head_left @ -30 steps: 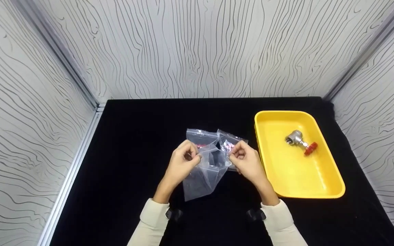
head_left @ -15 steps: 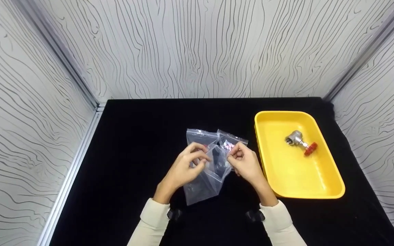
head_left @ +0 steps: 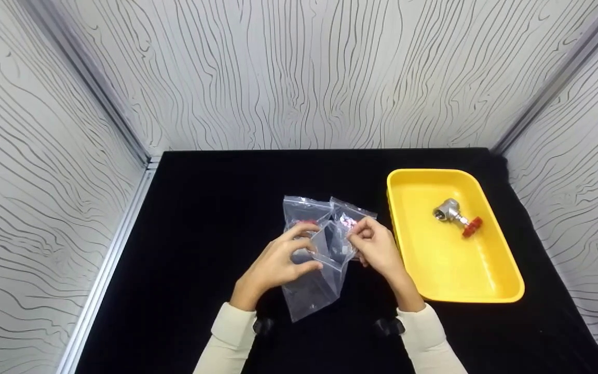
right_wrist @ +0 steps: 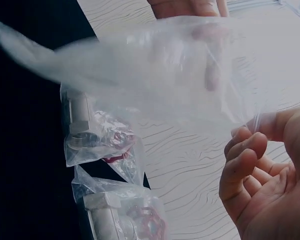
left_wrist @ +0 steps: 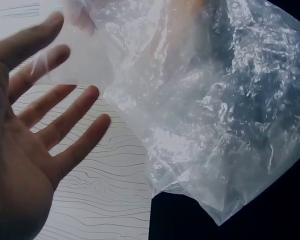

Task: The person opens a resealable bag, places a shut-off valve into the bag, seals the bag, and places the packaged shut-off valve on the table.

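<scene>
A clear zip bag (head_left: 312,298) hangs between the hands over the black table; no item shows inside it. My right hand (head_left: 379,252) pinches the bag's top edge between thumb and index finger, also plain in the right wrist view. My left hand (left_wrist: 45,110) has its fingers spread beside the bag's mouth, some of them seen through the plastic, and the thumb apart from them. Beneath and behind lie two more zip bags, each with a metal valve inside: one valve (right_wrist: 82,117) is farther up in the right wrist view, the other valve (right_wrist: 104,217) nearer its bottom edge.
To the right stands a yellow tray (head_left: 454,278), close to my right forearm. In it lies a loose metal valve (head_left: 448,209) with a red handwheel (head_left: 472,227). Wood-patterned white panels (head_left: 299,78) enclose the black table (head_left: 216,208) at the back and sides.
My left hand has let go of the bag's edge and spread its fingers. The held bag has swung slightly down and right, while my right hand keeps its pinch in nearly the same place.
</scene>
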### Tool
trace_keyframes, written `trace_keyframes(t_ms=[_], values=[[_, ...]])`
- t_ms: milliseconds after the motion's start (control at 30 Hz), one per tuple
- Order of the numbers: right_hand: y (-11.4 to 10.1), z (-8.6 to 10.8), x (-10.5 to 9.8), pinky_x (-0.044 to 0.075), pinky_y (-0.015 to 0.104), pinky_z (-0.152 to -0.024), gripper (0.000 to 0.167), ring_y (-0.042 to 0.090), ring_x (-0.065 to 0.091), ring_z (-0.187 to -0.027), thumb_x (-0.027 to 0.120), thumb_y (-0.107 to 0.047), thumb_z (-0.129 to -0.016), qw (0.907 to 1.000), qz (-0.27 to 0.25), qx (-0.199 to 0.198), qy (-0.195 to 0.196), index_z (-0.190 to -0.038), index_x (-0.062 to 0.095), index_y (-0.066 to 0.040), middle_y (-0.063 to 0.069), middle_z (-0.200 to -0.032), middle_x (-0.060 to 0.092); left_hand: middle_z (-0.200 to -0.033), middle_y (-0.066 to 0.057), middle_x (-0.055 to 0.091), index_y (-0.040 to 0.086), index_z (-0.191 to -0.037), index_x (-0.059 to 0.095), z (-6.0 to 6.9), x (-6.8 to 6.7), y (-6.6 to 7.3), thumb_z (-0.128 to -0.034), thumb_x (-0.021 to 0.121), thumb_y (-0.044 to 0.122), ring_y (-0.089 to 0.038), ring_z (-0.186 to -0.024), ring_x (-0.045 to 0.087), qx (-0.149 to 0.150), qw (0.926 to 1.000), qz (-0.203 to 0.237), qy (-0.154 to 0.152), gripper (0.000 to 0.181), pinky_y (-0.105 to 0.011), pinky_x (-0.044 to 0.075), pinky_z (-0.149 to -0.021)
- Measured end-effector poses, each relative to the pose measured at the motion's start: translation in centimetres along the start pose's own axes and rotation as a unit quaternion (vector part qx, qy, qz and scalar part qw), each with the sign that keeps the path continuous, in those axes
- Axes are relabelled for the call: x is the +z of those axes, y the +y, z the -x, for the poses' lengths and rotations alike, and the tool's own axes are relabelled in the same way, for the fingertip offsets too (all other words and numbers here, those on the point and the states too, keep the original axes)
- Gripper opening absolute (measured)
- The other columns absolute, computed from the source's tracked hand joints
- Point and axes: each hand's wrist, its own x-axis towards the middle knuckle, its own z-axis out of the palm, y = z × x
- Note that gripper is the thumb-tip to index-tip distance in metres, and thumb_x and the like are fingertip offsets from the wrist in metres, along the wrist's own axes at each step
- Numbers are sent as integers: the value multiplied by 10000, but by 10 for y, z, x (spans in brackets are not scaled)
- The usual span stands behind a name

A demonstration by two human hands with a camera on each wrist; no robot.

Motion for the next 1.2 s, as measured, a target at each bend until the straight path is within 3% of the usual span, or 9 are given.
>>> trace_keyframes(t_ms=[200,367,667,867,1033,1200], values=[[6,-1,-5,471,230,-407,114,104,524,-425,745,-49,-975,9996,-4,-17,-285,-966,647,8,54,-665,625,-1471,0,663,145,-922,693,0,-2,-4,-958,804,310,-182,-1390,614,237,9988,202,383,202,-343,491,-1183],[8,-1,-7,517,263,-440,146,133,580,-483,729,-105,-1011,9979,-58,-227,-603,-1042,687,31,83,-762,695,-1432,-15,694,147,-912,682,1,-3,-6,-984,750,320,-231,-1375,634,291,9978,157,566,200,-375,508,-1171],[9,-1,-10,531,259,-447,178,125,600,-490,718,-122,-1023,9968,-83,-285,-741,-1039,710,55,158,-721,683,-1410,-32,706,126,-901,684,3,-1,-8,-939,770,317,-226,-1340,659,205,9985,286,418,213,-368,535,-1140],[11,-2,-11,537,272,-429,160,94,593,-453,701,-90,-1019,9978,30,-234,-623,-999,700,69,117,-639,664,-1414,-48,701,119,-901,681,4,0,-10,-893,832,314,-221,-1324,667,262,9990,271,238,247,-370,558,-1101],[12,-4,-13,565,338,-447,176,111,604,-472,692,-122,-1035,9972,235,-178,-688,-1009,711,51,184,-683,681,-1394,-26,715,137,-906,679,5,0,-11,-918,824,307,-193,-1307,676,174,9994,165,267,224,-361,564,-1090],[9,-6,-20,549,318,-450,261,142,598,-500,666,-189,-1066,9975,286,-110,-637,-1040,702,68,229,-772,702,-1376,-8,720,153,-900,682,5,0,-10,-925,823,330,-190,-1296,681,97,9992,49,373,228,-364,565,-1090]])
